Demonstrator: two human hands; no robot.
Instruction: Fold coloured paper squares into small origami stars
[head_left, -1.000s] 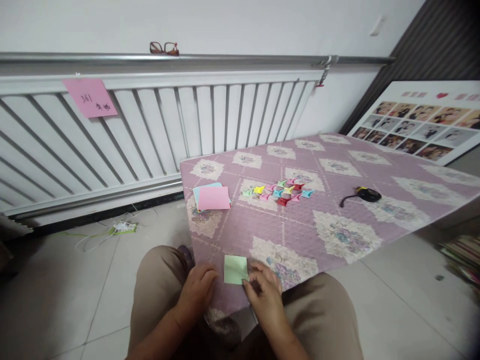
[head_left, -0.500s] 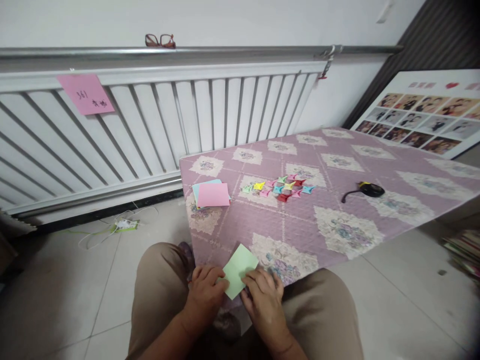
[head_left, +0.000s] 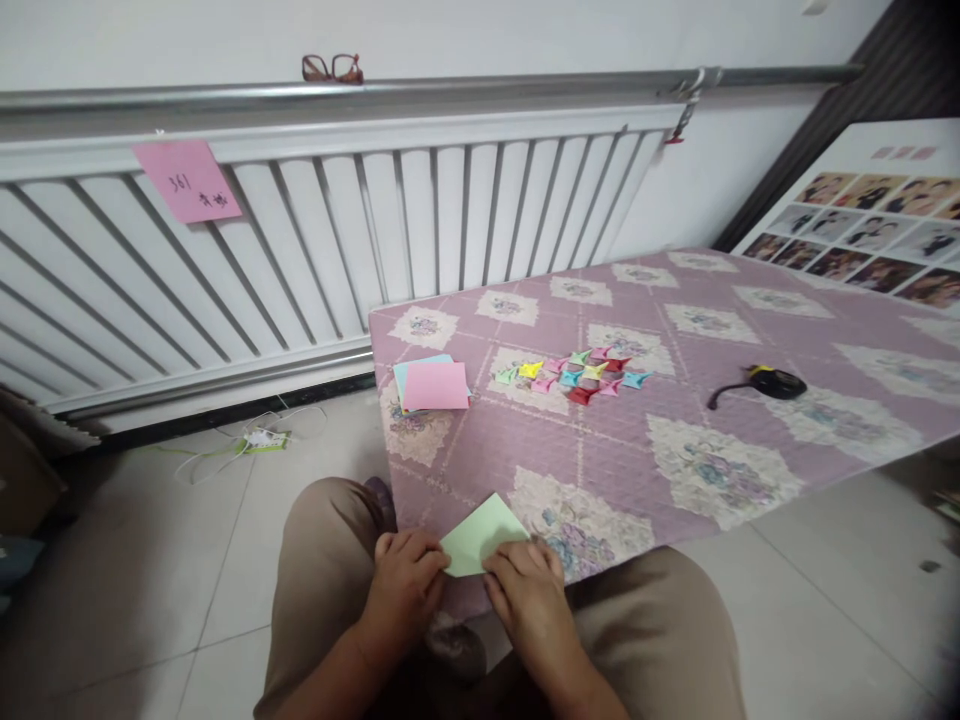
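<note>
A pale green sheet of paper lies at the near edge of the table, one corner pointing away from me. Its near side is a straight edge, like a fold. At the paper's left corner, my left hand pinches it between thumb and fingers. My right hand grips the right part, its fingers bent over the paper and hiding that corner. Both wrists rest close to my lap.
A stack of coloured paper with a pink sheet on top lies at the table's left. Several small folded paper pieces sit mid-table. Farther right is a black object with a strap. A white radiator stands behind the patterned tablecloth.
The green paper's near corner has gone up and under or over, leaving a straight near edge. Both hands have shifted slightly around it. The camera view has turned a little left.
</note>
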